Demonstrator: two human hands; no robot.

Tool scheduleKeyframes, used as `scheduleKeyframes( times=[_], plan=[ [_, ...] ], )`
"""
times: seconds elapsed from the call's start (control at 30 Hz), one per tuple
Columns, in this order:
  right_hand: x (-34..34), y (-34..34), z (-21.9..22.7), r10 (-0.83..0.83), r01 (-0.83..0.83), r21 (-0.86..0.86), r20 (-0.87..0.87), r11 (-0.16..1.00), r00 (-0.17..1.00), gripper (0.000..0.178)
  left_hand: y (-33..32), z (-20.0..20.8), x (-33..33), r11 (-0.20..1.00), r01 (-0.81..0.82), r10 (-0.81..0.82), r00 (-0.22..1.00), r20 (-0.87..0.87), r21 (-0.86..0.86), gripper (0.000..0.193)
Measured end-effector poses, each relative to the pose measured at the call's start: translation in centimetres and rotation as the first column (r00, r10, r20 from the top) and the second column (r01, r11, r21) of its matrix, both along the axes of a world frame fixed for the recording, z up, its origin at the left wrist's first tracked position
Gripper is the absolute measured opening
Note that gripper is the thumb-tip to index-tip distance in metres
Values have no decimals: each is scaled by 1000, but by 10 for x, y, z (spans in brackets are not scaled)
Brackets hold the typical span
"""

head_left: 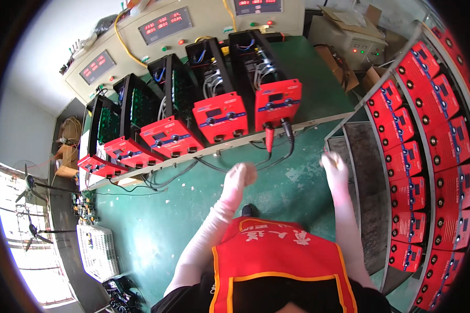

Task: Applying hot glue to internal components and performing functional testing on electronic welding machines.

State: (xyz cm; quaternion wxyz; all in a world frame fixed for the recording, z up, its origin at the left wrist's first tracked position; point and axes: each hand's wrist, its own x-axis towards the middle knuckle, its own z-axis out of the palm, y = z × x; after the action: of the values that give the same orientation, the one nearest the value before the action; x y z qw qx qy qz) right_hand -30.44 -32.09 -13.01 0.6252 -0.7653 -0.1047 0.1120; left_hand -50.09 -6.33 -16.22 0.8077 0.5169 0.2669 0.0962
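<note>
Hanging over the floor [292,193], the left hand [240,176] is nearer the end unit [280,107], at its one o'clock; from the right hand [335,166], ten. The unit's long axis points to eleven. Fingers look part-curled; I cannot tell if they hold anything. Open room between hands; bench [326,88] edge at twelve, rack [369,182] at right hand's four.
</note>
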Motion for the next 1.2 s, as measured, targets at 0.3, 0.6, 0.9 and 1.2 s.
scheduleKeyframes(
  times=[0.3, 0.6, 0.9, 1.2],
  plan=[
    [82, 170, 28, 53, -27, -197, 128, 980, 990, 38, 91, 27, 98, 799, -81, 169, 981, 94, -596, 64],
    [104, 165, 23, 236, -231, -171, 10, 958, 972, 33, 75, 26, 114, 688, -192, 403, 903, 149, -700, 40],
    [133, 141, 45, 428, -445, -137, -137, 885, 893, 22, 60, 33, 111, 610, -744, 736, 659, -154, -271, 47],
    [119, 208, 149, 597, -603, -392, 782, 695, 179, 20, 84, 42, 96, 618, -720, 770, 636, -55, 315, 33]
  ],
)
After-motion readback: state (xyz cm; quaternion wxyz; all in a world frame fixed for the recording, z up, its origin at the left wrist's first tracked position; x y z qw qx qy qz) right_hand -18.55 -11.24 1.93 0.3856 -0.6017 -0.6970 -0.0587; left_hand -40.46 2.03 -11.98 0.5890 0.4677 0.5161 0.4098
